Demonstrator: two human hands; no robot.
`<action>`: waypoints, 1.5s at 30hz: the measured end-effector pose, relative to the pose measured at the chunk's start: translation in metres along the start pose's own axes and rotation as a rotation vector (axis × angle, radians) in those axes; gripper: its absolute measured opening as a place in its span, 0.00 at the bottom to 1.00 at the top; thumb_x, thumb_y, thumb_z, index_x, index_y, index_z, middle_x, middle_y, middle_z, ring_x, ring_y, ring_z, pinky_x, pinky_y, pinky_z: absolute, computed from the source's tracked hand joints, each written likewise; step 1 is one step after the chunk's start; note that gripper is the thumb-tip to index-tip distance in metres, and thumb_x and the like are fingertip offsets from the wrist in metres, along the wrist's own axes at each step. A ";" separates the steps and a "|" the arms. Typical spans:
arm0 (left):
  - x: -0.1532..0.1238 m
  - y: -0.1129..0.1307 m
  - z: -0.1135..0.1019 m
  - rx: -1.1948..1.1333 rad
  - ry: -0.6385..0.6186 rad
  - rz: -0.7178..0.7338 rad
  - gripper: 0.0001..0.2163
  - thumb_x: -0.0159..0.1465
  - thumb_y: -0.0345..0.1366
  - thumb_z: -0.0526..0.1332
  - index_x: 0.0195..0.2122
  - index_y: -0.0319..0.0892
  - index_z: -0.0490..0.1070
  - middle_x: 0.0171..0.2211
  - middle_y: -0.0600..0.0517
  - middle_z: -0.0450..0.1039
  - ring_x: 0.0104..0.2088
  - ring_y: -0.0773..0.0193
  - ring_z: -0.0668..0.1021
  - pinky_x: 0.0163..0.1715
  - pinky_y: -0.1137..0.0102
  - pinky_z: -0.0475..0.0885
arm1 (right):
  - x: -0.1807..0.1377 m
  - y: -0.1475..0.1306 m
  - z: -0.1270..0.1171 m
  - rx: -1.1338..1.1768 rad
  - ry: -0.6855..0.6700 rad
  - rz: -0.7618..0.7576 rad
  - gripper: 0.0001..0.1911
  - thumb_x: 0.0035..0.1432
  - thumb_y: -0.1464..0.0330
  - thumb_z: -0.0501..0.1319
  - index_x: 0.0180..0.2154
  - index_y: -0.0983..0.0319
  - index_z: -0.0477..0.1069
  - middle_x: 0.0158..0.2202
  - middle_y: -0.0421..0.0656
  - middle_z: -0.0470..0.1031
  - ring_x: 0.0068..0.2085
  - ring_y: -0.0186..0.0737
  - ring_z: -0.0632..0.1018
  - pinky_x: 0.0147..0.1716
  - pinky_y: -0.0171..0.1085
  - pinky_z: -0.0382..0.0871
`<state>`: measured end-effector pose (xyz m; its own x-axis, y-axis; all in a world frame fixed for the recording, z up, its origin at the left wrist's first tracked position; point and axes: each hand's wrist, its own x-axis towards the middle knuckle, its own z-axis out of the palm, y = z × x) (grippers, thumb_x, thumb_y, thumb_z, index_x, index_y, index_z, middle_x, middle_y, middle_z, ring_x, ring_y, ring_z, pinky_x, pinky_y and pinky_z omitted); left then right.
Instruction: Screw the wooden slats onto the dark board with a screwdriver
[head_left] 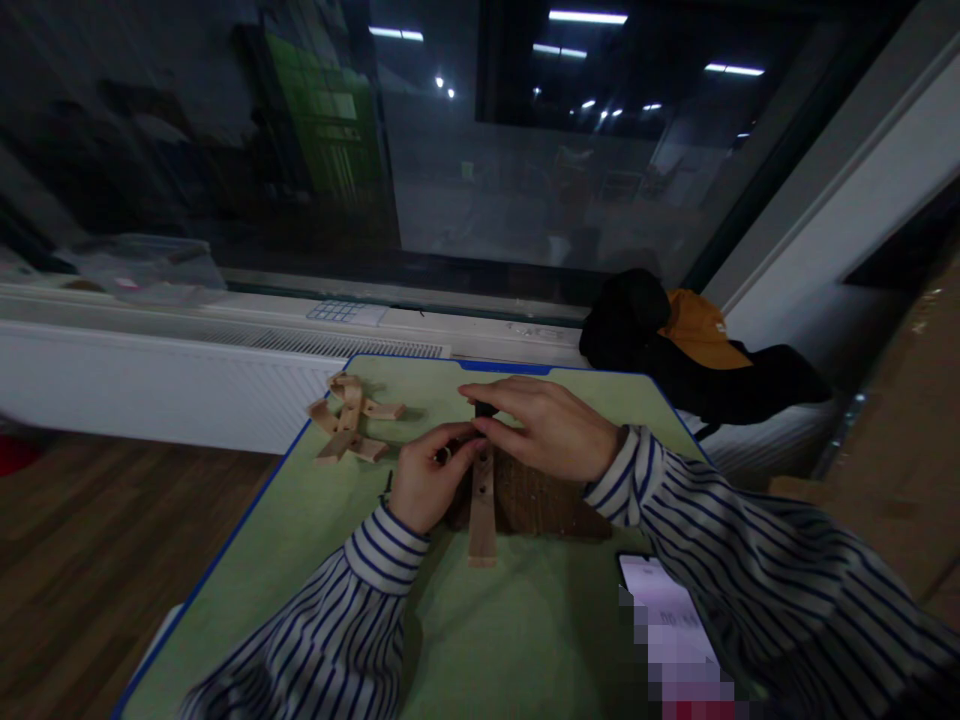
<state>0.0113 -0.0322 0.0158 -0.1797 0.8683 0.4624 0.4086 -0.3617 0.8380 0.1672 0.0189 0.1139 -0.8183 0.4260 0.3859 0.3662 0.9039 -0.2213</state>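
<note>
far l on my feed: clear plastic box (150, 270) on the sill, blurry, w/ white radiator (165, 395) lower down. next, at far l corner of the green surface (300, 510), a wooden assy (349, 428) w/ several arms sticking out, apart from both hands. then my l grip (431, 475): fingers curled, thumb tip at the wooden strip (482, 520); can't tell if it's actually pinching it. strip has holes, runs over l part of a brown block (551, 505), near end sticking out past the block's edge. toward strip's far end, small dark piece (484, 409), lower end hidden, w/ my r grip (551, 425) closed on it btwn thumb & index. further r, phone (660, 610) on surface, screen lit, partly pixelated, next to striped sleeve (750, 560). up behind: orange cap (697, 325) on black cloth item (757, 390). far r, cardboard (896, 420).
</note>
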 end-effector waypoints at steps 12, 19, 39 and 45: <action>-0.002 -0.001 0.000 0.000 -0.037 0.002 0.09 0.59 0.37 0.61 0.38 0.42 0.77 0.35 0.50 0.79 0.34 0.62 0.79 0.38 0.69 0.74 | 0.001 0.001 -0.001 -0.010 -0.018 -0.014 0.14 0.63 0.67 0.53 0.48 0.64 0.69 0.42 0.47 0.75 0.45 0.40 0.74 0.45 0.41 0.68; -0.001 0.001 0.000 0.011 -0.005 -0.019 0.09 0.56 0.37 0.64 0.37 0.41 0.76 0.31 0.52 0.79 0.28 0.65 0.77 0.30 0.72 0.74 | 0.002 0.000 -0.001 -0.029 -0.034 -0.006 0.16 0.63 0.66 0.53 0.50 0.65 0.68 0.44 0.47 0.75 0.45 0.42 0.74 0.46 0.41 0.67; -0.002 0.001 0.000 -0.007 0.000 -0.032 0.10 0.56 0.38 0.63 0.37 0.41 0.77 0.31 0.51 0.79 0.27 0.65 0.77 0.29 0.72 0.73 | 0.001 -0.001 0.002 -0.024 -0.020 -0.014 0.15 0.63 0.66 0.53 0.48 0.64 0.68 0.41 0.47 0.75 0.44 0.41 0.74 0.45 0.41 0.67; -0.002 -0.002 0.000 -0.016 -0.012 -0.041 0.09 0.58 0.38 0.62 0.37 0.41 0.77 0.32 0.51 0.80 0.29 0.64 0.78 0.31 0.72 0.73 | 0.001 -0.004 0.000 -0.002 -0.014 -0.003 0.18 0.62 0.70 0.52 0.54 0.64 0.64 0.47 0.46 0.74 0.46 0.38 0.73 0.47 0.40 0.67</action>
<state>0.0112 -0.0334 0.0129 -0.1856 0.8862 0.4245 0.3869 -0.3312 0.8606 0.1652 0.0154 0.1149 -0.8255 0.4225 0.3743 0.3646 0.9053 -0.2180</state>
